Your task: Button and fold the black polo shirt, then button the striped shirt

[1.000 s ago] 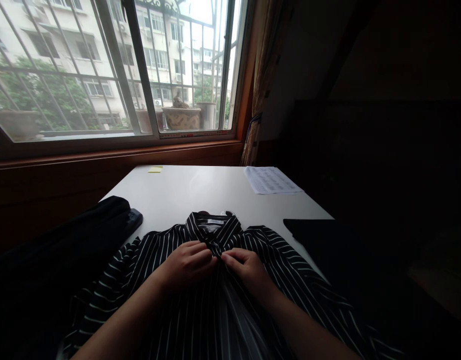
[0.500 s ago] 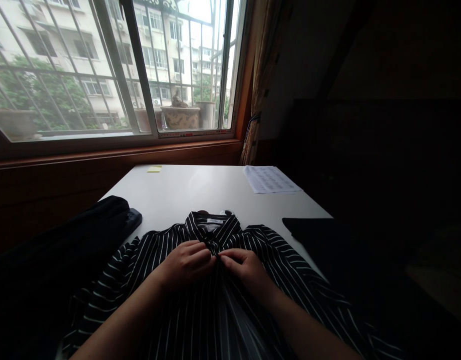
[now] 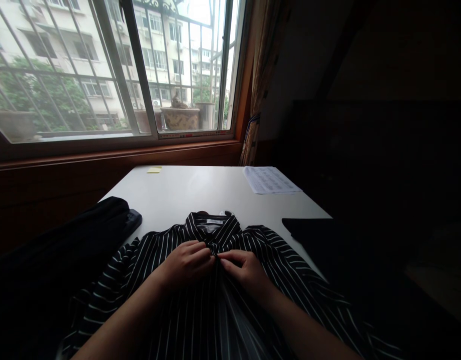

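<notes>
A black shirt with white stripes [image 3: 177, 315] lies front up on the white table, its collar pointing away from me. Both hands meet at its front edges, just below the collar. My left hand [image 3: 190, 260] is closed on the shirt, fingers curled over the cloth. From the other side my right hand [image 3: 243, 267] pinches the front edge between thumb and fingertips. Any button there is hidden by the fingers. Below the hands the shirt front hangs apart, showing greyer cloth inside. Its sleeves spread out to both sides.
On the white table [image 3: 200, 187] lie a yellow sticky note [image 3: 154, 170] at the far left and printed sheets [image 3: 271, 180] at the far right. Dark folded cloth [image 3: 106, 215] is at the left, another dark cloth [image 3: 309, 230] at the right. Beyond stands a barred window [image 3: 140, 75].
My right thumb and fingertips have shifted very slightly at the shirt's edge. Otherwise the hands and shirt keep their places.
</notes>
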A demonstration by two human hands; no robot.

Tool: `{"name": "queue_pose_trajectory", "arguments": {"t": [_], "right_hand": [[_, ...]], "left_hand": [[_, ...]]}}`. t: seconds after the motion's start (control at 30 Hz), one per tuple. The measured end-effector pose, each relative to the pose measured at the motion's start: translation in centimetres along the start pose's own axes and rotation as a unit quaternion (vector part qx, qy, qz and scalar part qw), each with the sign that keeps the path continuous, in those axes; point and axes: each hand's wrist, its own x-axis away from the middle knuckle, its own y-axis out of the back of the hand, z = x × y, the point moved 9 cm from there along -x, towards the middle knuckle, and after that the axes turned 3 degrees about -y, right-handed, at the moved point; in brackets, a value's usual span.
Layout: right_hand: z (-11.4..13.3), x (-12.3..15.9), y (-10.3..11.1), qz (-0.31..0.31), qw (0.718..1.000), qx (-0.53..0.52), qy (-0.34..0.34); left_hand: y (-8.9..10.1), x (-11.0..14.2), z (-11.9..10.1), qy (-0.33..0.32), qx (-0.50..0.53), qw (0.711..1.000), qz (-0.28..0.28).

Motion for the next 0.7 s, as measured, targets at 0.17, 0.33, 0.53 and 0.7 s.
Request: {"name": "queue_pose_trajectory", "arguments": {"t": [0.17,0.33,0.53,0.7], "right_hand": [[0.28,-0.02,-0.02,-0.002,1.000,0.014,0.006],[0.59,0.03,-0.07,-0.001,1.000,0.022,0.015],[0.74,-0.01,-0.04,-0.001,1.000,0.023,0.017],[0.55,0.08,-0.09,0.000,1.000,0.025,0.017]], "left_hand": [[-0.02,-0.08,0.02,0.002,0.007,1.000,0.004],[-0.10,-0.08,-0.01,0.000,0.005,1.000,0.007],[-0.10,-0.06,0.06,0.000,0.009,1.000,0.004],[0.27,-0.24,0.13,0.000,0.023,1.000,-0.004]]}}
